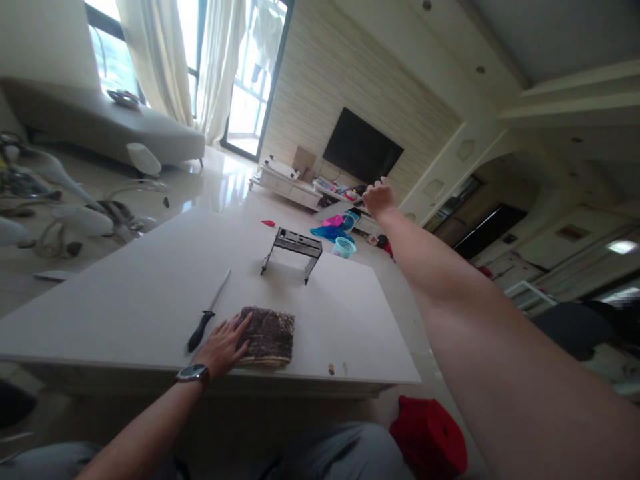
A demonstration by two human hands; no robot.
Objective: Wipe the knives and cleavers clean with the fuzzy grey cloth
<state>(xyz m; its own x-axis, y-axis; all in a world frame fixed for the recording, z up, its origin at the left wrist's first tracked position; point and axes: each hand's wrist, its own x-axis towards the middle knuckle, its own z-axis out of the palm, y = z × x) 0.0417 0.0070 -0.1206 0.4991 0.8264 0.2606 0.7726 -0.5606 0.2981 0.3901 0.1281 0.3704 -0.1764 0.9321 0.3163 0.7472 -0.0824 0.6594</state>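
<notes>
My left hand (225, 343) lies with its fingers spread on a folded brown, patterned cloth (270, 337) near the table's front edge. Just left of that hand rests a sharpening steel (211, 312) with a black handle, its thin rod pointing away from me. Beyond the cloth stands a dark metal frame (299, 243) on legs, with slots along its top. My right hand (379, 198) is raised at the end of an outstretched arm, off to the right and above the table. Its fingers are curled closed, and whatever may be inside them is hidden.
The white table (150, 287) fills the middle. Two small items, one a yellowish bit (331, 369), lie by its front edge. A red stool (429, 437) stands at the lower right. Past the table are a light blue basket (344, 247) and a television (363, 145).
</notes>
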